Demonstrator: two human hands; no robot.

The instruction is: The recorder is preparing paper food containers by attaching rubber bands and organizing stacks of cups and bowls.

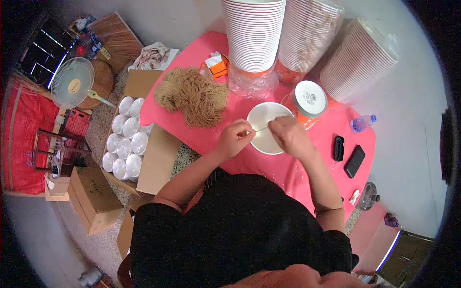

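Note:
Over a white paper tub (263,143), my left hand (235,138) and my right hand (292,137) face each other with fingertips pinched. A short, thin, pale strand (260,129) runs between them; whether it is string or something stiffer I cannot tell. The tub stands upright on the pink-covered table (288,175), its mouth partly hidden by my hands. Just beyond my right hand is a round container with a white lid (310,98) and orange sides. A large heap of tan, stringy strands (194,98) lies beyond my left hand.
Tall stacks of white tubs (254,36), some wrapped in plastic, line the table's back. A small orange tissue pack (217,66) sits beside them. To the right lie a water bottle (363,123), a black case (338,148) and a phone (355,162). An open carton (161,156) holds wrapped white cups.

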